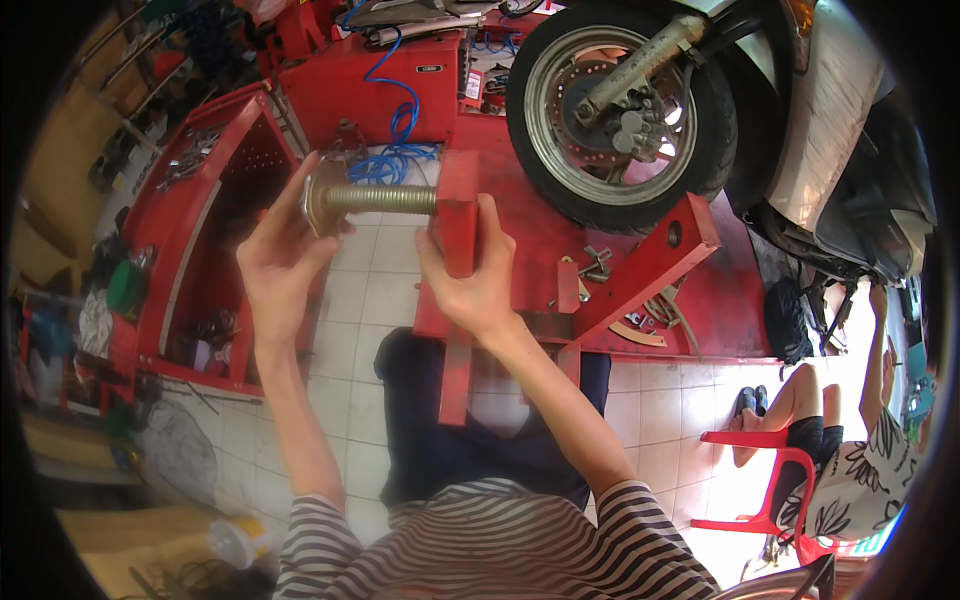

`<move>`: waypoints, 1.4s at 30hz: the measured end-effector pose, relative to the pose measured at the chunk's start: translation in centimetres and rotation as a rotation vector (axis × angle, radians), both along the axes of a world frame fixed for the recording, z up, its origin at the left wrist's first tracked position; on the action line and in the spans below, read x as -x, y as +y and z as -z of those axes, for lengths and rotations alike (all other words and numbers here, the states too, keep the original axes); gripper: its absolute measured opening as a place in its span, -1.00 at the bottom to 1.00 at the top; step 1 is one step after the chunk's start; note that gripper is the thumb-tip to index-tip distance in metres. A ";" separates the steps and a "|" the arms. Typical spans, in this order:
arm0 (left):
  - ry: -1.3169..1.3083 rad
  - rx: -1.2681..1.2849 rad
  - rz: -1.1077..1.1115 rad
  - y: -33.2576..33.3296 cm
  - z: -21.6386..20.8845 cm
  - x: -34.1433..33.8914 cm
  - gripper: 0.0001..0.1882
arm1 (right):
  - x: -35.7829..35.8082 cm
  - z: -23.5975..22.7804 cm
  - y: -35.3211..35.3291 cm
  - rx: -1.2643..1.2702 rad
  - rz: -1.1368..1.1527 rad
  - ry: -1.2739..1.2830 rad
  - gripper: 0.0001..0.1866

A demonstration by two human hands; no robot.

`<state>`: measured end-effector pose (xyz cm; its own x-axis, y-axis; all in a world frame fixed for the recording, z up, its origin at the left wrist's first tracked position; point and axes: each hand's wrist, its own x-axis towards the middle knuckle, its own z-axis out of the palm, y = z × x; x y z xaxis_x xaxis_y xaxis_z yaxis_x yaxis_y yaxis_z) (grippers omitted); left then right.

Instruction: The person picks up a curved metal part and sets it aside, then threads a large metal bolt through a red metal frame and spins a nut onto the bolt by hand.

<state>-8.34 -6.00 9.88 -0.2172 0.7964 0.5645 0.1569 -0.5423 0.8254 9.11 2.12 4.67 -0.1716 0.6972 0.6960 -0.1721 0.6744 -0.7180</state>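
A large threaded bolt point(385, 199) lies level in front of me, its right end meeting a red metal upright point(458, 215). My left hand point(282, 255) has its fingers and thumb curled round the wide, worn metal disc point(322, 199) at the bolt's left end. Around the upright, below the bolt, my right hand point(477, 285) is closed with the thumb on the left side. A red angled arm point(640, 280) with a round hole stands right of that hand, above a red lift platform point(480, 150). Whether the bolt passes through the upright is hidden.
A motorcycle front wheel point(622, 120) rests on the platform, with loose metal parts point(597, 262) nearby. At left stands a red tool cabinet point(215, 180). A coiled blue hose point(392, 163) lies beyond the bolt. Someone sits on a red chair point(765, 445) at right.
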 end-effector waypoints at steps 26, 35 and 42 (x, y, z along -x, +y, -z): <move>-0.581 -0.310 -0.028 2.7 -1.9 -5.0 -0.71 | 0.0 0.0 0.0 -0.012 0.005 0.024 -0.75; -0.582 -0.055 0.099 3.2 -0.9 -4.0 -0.60 | 0.0 0.1 -0.1 -0.007 0.008 0.011 -0.75; -0.209 0.192 -0.078 1.0 -2.9 -3.7 -0.44 | 0.0 0.2 0.2 -0.040 0.010 0.031 -0.75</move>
